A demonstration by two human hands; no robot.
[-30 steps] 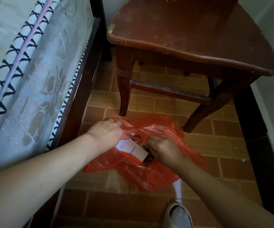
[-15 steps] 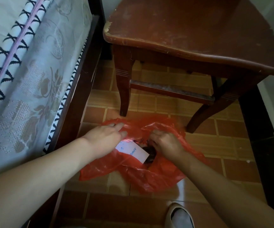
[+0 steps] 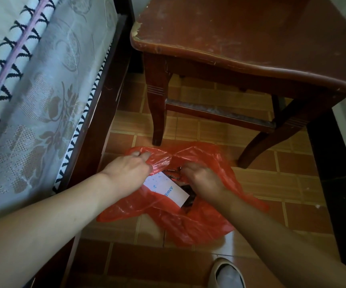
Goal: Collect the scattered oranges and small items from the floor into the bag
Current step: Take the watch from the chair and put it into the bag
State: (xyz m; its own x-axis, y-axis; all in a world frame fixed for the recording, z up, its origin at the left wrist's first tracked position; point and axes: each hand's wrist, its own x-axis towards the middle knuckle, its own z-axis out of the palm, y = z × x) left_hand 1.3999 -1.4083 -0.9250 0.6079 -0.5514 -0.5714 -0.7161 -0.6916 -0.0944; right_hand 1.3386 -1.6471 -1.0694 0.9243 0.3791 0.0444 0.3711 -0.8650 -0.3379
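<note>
Head view: 1 red bag [image 3: 190, 223] lies slumped on the tiled floor [image 3: 292, 183], just in front of the chair [image 3: 240, 38], which serves as the landmark below.
Bag position: directly in front of the chair's front-left leg, between the bed frame [image 3: 97, 129] and the chair's right leg.
Bag mouth: faces up and toward the chair; judged to be held spread so that items drop in without a second grip.
White box [image 3: 166, 189]: lies flat inside the bag mouth, on the side away from the chair, blue lettering up.
Braided cord [image 3: 173, 176]: inside the mouth, at the box's chair-side edge, touching the right hand.
Dark item [image 3: 188, 194]: under the box's right end; identity cannot be told.
Oranges: 0 visible on the floor or in the bag.
Left hand [image 3: 126, 171]: fingers curled, pinching the bag's left rim film and drawing it toward the bed frame.
Right hand [image 3: 203, 179]: fingers curled down inside the mouth at the cord; whether it grips the cord or the bag film cannot be told.
Hand spacing: apart, 1 at each side of the opening.
Shoe [image 3: 226, 273]: on the floor, on the far side of the bag from the chair.
</note>
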